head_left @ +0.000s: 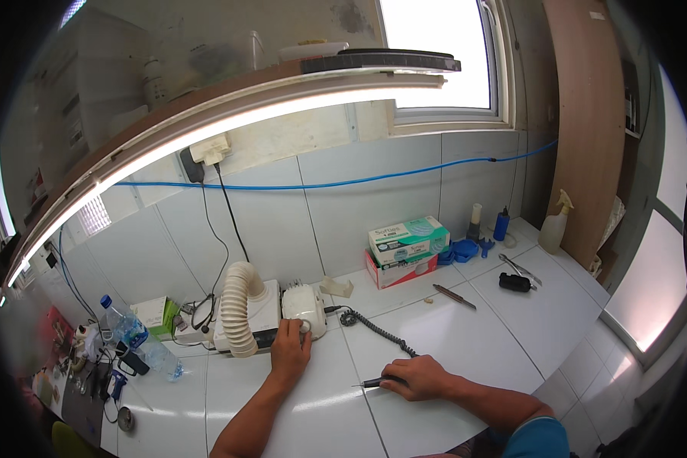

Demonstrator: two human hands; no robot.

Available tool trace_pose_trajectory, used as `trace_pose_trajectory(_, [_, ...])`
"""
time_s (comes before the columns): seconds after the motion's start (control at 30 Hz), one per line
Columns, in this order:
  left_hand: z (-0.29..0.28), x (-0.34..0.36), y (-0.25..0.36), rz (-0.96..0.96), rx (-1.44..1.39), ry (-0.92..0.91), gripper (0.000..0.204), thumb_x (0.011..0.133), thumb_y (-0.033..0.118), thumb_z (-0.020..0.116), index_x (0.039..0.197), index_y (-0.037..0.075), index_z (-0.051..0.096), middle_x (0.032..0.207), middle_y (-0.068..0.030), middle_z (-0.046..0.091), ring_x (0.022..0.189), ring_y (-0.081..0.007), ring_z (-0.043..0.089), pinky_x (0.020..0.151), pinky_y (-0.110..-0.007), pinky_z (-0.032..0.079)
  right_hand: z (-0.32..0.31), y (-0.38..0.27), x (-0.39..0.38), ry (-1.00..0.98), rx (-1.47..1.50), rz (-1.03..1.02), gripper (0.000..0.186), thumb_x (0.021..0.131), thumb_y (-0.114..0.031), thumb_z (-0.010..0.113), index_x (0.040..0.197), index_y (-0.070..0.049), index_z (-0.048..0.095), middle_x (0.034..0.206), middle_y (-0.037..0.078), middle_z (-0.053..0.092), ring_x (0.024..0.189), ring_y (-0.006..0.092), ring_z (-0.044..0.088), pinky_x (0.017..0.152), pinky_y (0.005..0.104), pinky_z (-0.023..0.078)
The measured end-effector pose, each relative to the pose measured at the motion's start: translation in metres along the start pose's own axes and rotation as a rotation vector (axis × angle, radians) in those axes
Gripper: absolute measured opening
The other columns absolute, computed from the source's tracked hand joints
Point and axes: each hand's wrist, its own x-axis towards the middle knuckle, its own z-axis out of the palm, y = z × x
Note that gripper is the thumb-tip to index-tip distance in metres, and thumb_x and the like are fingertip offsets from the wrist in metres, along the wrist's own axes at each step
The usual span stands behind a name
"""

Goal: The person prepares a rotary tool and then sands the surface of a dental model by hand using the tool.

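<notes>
My left hand (pixel 290 347) reaches to the front of a white control unit (pixel 304 304), fingers closed at its round knob (pixel 306 326). In my right hand (pixel 416 378) is a dark rotary handpiece (pixel 372 383), gripped near its middle. A thin bit sticks out of its tip, pointing left above the white tiled worktop (pixel 320 412). From the handpiece a coiled black cord (pixel 382 332) runs back to the control unit. Left of that unit stands a white suction box with a ribbed cream hose (pixel 235 305).
Glove boxes (pixel 408 248) stand against the wall. A brown slim tool (pixel 455 297), pliers (pixel 520 269), a black block-shaped item (pixel 515 282) and a spray bottle (pixel 555 229) are on the right. Leftward lie a plastic water bottle (pixel 149 343) and cluttered tools. A lit tube lamp (pixel 244 122) hangs overhead.
</notes>
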Motion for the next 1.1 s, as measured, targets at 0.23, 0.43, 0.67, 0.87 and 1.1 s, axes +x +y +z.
trace_pose_trajectory(0.23, [-0.004,0.0,0.002,0.04,0.027,0.047,0.033,0.094,0.01,0.081,0.121,0.002,0.063,0.116,-0.0197,0.063,0.101,-0.0434,0.071,0.084,-0.051,0.062,-0.002,-0.001,0.006,-0.05,-0.028,0.038,0.037,0.113,-0.05,0.059,0.119,-0.017,0.075,0.101,0.008,0.076,0.093,0.0325,0.076,0.081,0.0458,0.06])
trace_pose_trajectory(0.43, [0.001,-0.003,-0.004,0.053,0.053,0.081,0.034,0.095,0.011,0.08,0.124,0.004,0.064,0.117,-0.019,0.062,0.103,-0.0426,0.071,0.084,-0.052,0.062,-0.004,-0.001,0.01,-0.063,-0.026,0.08,0.035,0.111,-0.047,0.063,0.12,-0.016,0.077,0.102,0.01,0.078,0.093,0.0339,0.076,0.084,0.0461,0.059])
trace_pose_trajectory(0.67, [0.002,-0.008,-0.004,0.056,0.045,0.076,0.03,0.098,0.012,0.076,0.125,0.005,0.064,0.118,-0.0182,0.062,0.105,-0.0423,0.072,0.085,-0.052,0.062,0.003,0.005,0.01,-0.003,-0.016,0.075,0.036,0.11,-0.047,0.064,0.118,-0.014,0.078,0.105,0.011,0.08,0.096,0.0354,0.077,0.085,0.0469,0.06])
trace_pose_trajectory(0.87, [0.0,-0.011,-0.003,0.048,0.038,0.071,0.029,0.099,0.013,0.075,0.124,0.005,0.063,0.117,-0.0179,0.062,0.103,-0.0422,0.072,0.085,-0.052,0.062,0.001,-0.001,0.009,0.0,-0.024,0.097,0.034,0.11,-0.045,0.066,0.117,-0.014,0.078,0.105,0.011,0.081,0.096,0.0359,0.077,0.087,0.0465,0.061])
trace_pose_trajectory(1.1, [-0.002,-0.012,0.0,0.056,0.024,0.068,0.03,0.1,0.012,0.074,0.126,0.004,0.063,0.118,-0.019,0.061,0.102,-0.0428,0.072,0.085,-0.052,0.062,0.002,0.0,0.009,0.019,-0.026,0.102,0.033,0.11,-0.044,0.066,0.117,-0.014,0.078,0.104,0.012,0.081,0.096,0.0365,0.077,0.087,0.0461,0.06])
